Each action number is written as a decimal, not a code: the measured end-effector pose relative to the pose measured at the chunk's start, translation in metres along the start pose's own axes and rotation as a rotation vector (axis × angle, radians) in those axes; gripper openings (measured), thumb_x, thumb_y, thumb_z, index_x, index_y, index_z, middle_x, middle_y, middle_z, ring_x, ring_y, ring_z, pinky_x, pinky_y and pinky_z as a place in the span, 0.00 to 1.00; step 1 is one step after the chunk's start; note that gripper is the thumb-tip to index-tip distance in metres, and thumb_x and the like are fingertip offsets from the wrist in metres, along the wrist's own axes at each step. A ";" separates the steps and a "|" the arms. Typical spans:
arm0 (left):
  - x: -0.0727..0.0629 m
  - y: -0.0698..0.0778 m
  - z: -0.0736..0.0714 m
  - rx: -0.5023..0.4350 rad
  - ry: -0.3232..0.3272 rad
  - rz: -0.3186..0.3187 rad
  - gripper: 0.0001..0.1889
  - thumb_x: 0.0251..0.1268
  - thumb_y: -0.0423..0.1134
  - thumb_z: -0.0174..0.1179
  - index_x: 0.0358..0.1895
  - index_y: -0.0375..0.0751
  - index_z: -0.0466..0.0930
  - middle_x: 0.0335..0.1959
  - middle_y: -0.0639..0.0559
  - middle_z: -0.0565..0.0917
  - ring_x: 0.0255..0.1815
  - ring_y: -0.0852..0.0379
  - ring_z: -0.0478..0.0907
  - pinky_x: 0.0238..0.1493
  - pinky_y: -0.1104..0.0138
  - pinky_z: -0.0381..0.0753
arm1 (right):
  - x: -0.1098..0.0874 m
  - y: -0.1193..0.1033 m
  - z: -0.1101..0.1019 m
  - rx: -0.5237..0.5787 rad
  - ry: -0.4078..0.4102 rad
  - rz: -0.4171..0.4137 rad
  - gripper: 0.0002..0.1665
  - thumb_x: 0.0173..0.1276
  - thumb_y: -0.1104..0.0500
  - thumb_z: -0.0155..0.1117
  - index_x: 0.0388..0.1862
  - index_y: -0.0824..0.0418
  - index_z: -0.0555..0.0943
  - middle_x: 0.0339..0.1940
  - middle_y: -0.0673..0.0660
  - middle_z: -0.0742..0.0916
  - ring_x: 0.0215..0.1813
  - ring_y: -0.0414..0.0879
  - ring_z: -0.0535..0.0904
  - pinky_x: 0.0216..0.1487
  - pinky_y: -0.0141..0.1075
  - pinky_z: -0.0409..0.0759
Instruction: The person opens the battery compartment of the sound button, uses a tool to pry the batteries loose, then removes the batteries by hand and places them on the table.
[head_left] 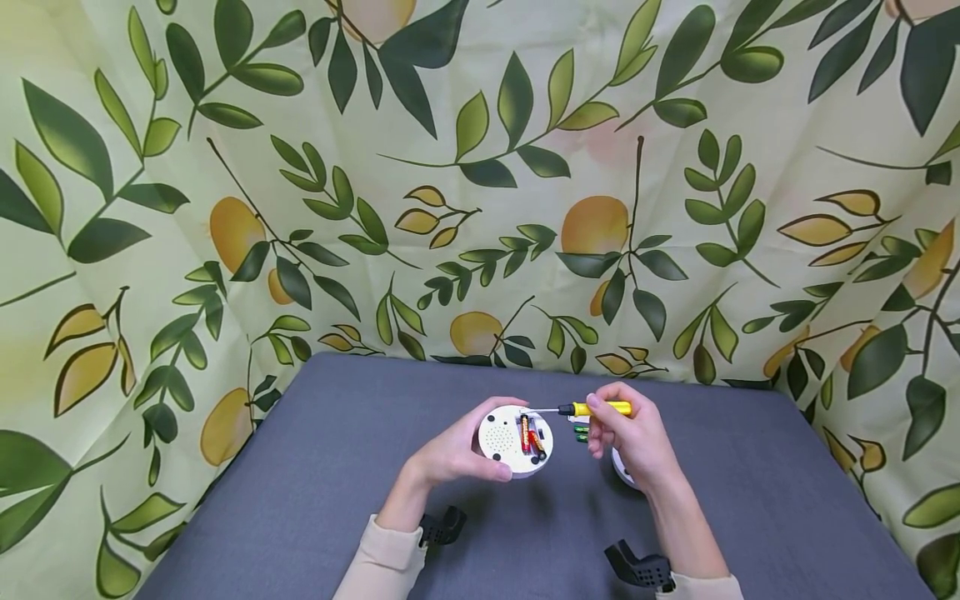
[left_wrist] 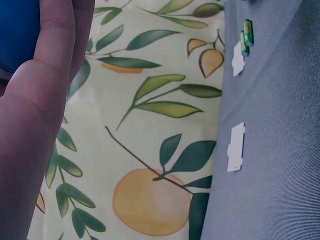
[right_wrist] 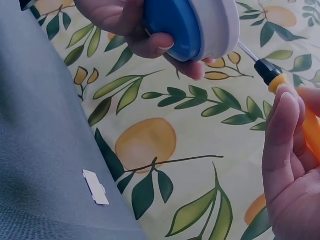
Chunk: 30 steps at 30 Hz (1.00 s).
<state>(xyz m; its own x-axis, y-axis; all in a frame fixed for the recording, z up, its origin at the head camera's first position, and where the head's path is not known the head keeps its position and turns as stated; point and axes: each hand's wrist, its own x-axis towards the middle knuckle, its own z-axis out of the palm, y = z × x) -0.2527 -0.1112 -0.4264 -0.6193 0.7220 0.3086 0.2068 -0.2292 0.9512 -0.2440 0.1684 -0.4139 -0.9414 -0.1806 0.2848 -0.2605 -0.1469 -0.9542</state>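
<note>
My left hand (head_left: 453,446) grips a round device (head_left: 498,437) by its edge. Its white back faces up toward the head camera, and its blue side (right_wrist: 175,30) shows in the right wrist view. Two red batteries sit in the open compartment on the back: one battery (head_left: 524,433) lies lengthwise, the other battery (head_left: 536,443) is tilted at the lower end. My right hand (head_left: 633,433) holds a screwdriver (head_left: 618,407) by its yellow handle. Its metal shaft points left, with the tip at the compartment's upper end; exact contact cannot be made out.
On the grey table lie green batteries (left_wrist: 248,32) beside a white battery cover (left_wrist: 238,61). Another white cover (left_wrist: 236,147) lies apart from them. A second round white device (head_left: 621,472) is partly hidden behind my right hand. Leaf-patterned cloth (head_left: 480,250) hangs behind the table.
</note>
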 end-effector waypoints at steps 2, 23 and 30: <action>0.000 0.000 0.000 0.001 0.010 -0.007 0.46 0.56 0.36 0.73 0.74 0.28 0.55 0.60 0.44 0.75 0.52 0.55 0.79 0.52 0.66 0.82 | -0.001 -0.002 0.000 0.012 0.006 -0.010 0.10 0.76 0.65 0.60 0.41 0.73 0.71 0.19 0.55 0.80 0.17 0.45 0.79 0.20 0.35 0.82; 0.000 0.005 0.002 -0.003 0.049 -0.013 0.48 0.55 0.38 0.74 0.75 0.29 0.54 0.61 0.43 0.73 0.55 0.53 0.77 0.53 0.65 0.81 | -0.015 -0.024 -0.009 -0.207 0.089 -0.053 0.17 0.72 0.66 0.66 0.54 0.76 0.81 0.32 0.60 0.88 0.31 0.49 0.85 0.31 0.41 0.87; -0.002 0.006 0.001 -0.003 0.045 -0.012 0.48 0.55 0.38 0.74 0.75 0.29 0.54 0.62 0.42 0.72 0.55 0.53 0.78 0.53 0.64 0.82 | -0.024 -0.025 -0.026 -0.305 0.126 0.046 0.22 0.70 0.62 0.70 0.58 0.75 0.81 0.35 0.59 0.90 0.34 0.50 0.88 0.35 0.39 0.87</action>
<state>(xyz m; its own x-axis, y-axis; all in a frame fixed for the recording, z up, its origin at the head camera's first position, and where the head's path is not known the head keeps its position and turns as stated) -0.2494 -0.1128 -0.4214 -0.6552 0.6944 0.2975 0.1969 -0.2232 0.9547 -0.2208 0.2014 -0.3996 -0.9679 -0.0553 0.2453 -0.2511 0.1602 -0.9546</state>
